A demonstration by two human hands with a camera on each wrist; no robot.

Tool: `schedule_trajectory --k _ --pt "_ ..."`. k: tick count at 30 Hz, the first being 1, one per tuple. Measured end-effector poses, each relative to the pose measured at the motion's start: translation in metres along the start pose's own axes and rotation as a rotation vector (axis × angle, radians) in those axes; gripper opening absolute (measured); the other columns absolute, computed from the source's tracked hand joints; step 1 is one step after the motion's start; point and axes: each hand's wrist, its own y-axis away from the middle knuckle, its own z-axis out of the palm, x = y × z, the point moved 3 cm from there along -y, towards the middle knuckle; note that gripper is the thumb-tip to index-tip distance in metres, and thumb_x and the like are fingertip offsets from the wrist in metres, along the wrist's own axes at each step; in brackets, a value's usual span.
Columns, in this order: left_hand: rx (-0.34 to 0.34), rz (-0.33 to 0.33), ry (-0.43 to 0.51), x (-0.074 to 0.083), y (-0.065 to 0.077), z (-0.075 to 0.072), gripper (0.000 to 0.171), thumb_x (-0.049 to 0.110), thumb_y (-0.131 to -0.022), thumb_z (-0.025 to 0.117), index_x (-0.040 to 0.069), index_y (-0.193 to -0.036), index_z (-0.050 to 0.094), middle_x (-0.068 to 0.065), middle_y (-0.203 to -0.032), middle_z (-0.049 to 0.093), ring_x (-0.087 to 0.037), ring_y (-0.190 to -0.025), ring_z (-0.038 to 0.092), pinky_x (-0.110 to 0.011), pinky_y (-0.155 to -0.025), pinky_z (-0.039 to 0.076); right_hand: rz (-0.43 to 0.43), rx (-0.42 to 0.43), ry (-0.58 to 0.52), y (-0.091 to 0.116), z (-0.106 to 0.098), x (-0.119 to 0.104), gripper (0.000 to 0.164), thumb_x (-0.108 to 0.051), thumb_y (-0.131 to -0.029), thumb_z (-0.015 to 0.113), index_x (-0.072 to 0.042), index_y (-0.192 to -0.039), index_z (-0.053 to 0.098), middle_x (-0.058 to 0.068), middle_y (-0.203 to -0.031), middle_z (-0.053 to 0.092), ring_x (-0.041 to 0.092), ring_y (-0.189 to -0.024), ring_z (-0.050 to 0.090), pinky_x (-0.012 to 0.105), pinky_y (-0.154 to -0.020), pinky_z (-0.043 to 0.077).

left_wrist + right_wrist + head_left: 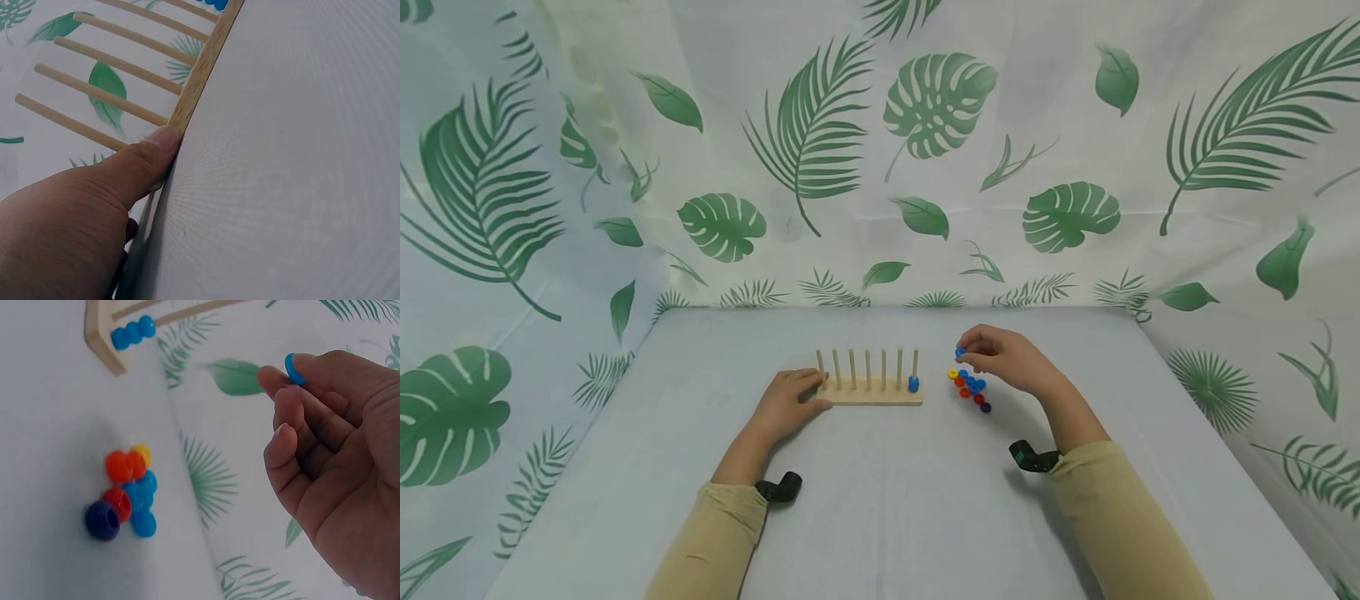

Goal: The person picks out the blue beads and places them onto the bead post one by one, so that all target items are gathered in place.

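Observation:
A wooden peg rack (868, 398) with a row of upright pegs stands on the table. Three blue beads (133, 333) are stacked on its rightmost peg. My left hand (788, 404) grips the rack's left end, the thumb (164, 139) lying along the front edge of the base. To the right of the rack, my right hand (1006, 358) pinches a blue bead (292, 369) between thumb and index finger, raised above the table. Below that hand lies a loose group of beads: blue (144, 523), orange (119, 466), red (117, 503), yellow (142, 452) and dark purple (102, 520).
A white cloth covers the table (880, 500). Behind it and at both sides hang white sheets with green leaf prints (940, 104). Each wrist carries a small black camera mount, one on the left (781, 488) and one on the right (1033, 457).

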Motion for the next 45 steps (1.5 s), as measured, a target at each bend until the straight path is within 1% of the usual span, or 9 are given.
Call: schedule_trajectory --k 4,12,17,24,30,33,38,42,45 --pt "0.001 0.001 0.0 0.001 0.0 0.0 0.06 0.047 -0.089 0.071 0.022 -0.141 0.057 -0.003 -0.146 0.054 -0.031 -0.136 0.044 -0.05 -0.116 0.036 -0.021 0.009 -0.025 -0.004 0.002 -0.011 0.023 -0.035 -0.097 0.065 -0.022 -0.116 0.062 -0.001 -0.102 0.071 0.033 -0.096 0.066 0.041 -0.09 0.056" --pt "0.003 0.001 -0.002 0.002 0.001 -0.001 0.059 0.047 -0.088 0.071 0.021 -0.14 0.058 -0.004 -0.146 0.054 -0.032 -0.136 0.045 -0.05 -0.116 0.037 -0.048 0.032 -0.137 -0.013 0.013 -0.024 0.022 -0.03 -0.097 0.065 -0.019 -0.117 0.064 0.004 -0.101 0.071 0.035 -0.094 0.064 0.047 -0.089 0.055" --pt "-0.001 -0.002 -0.003 0.002 0.001 -0.002 0.059 0.046 -0.089 0.071 0.02 -0.14 0.058 -0.004 -0.146 0.054 -0.032 -0.136 0.044 -0.05 -0.116 0.037 -0.026 0.034 -0.166 -0.019 0.023 -0.026 0.023 -0.032 -0.095 0.067 -0.022 -0.115 0.064 0.003 -0.098 0.07 0.033 -0.092 0.063 0.052 -0.089 0.055" --pt "0.0 0.001 0.0 0.005 0.002 -0.003 0.059 0.044 -0.089 0.072 0.019 -0.14 0.058 -0.005 -0.145 0.055 -0.032 -0.137 0.044 -0.05 -0.116 0.036 -0.079 0.018 -0.192 -0.026 0.033 -0.033 0.026 -0.03 -0.096 0.067 -0.018 -0.118 0.064 0.005 -0.097 0.069 0.037 -0.092 0.062 0.053 -0.087 0.055" --pt "0.009 0.006 0.002 0.005 0.002 -0.004 0.058 0.043 -0.088 0.073 0.019 -0.139 0.059 -0.005 -0.144 0.056 -0.032 -0.136 0.045 -0.05 -0.116 0.037 -0.05 -0.003 -0.204 -0.031 0.041 -0.034 0.024 -0.033 -0.096 0.067 -0.02 -0.116 0.065 0.004 -0.095 0.069 0.041 -0.095 0.062 0.057 -0.089 0.053" --pt "0.01 0.004 -0.001 0.004 0.002 -0.003 0.058 0.043 -0.089 0.073 0.019 -0.139 0.059 -0.005 -0.144 0.056 -0.032 -0.136 0.045 -0.05 -0.116 0.036 -0.034 -0.016 -0.211 -0.033 0.046 -0.03 0.022 -0.033 -0.095 0.067 -0.022 -0.115 0.065 0.011 -0.098 0.07 0.041 -0.095 0.062 0.06 -0.089 0.051" --pt "0.007 0.002 0.001 0.003 0.001 -0.002 0.058 0.043 -0.089 0.072 0.019 -0.139 0.059 -0.004 -0.144 0.056 -0.032 -0.136 0.045 -0.05 -0.116 0.036 -0.033 -0.034 -0.177 -0.036 0.053 -0.019 0.025 -0.036 -0.095 0.067 -0.022 -0.116 0.064 0.02 -0.105 0.069 0.041 -0.093 0.062 0.056 -0.083 0.053" --pt "0.002 0.002 0.004 0.002 0.001 -0.001 0.058 0.044 -0.089 0.072 0.019 -0.139 0.059 -0.004 -0.144 0.056 -0.032 -0.136 0.044 -0.05 -0.117 0.036 -0.029 -0.035 -0.148 -0.035 0.058 -0.013 0.025 -0.035 -0.095 0.067 -0.021 -0.116 0.064 0.015 -0.101 0.07 0.037 -0.088 0.063 0.047 -0.077 0.054" --pt "0.005 0.006 0.004 0.003 0.0 -0.002 0.058 0.043 -0.089 0.073 0.018 -0.139 0.059 -0.005 -0.144 0.056 -0.032 -0.136 0.044 -0.05 -0.116 0.036 -0.013 -0.038 -0.139 -0.035 0.062 -0.009 0.024 -0.035 -0.095 0.067 -0.022 -0.115 0.065 0.012 -0.098 0.07 0.033 -0.085 0.063 0.042 -0.068 0.054"
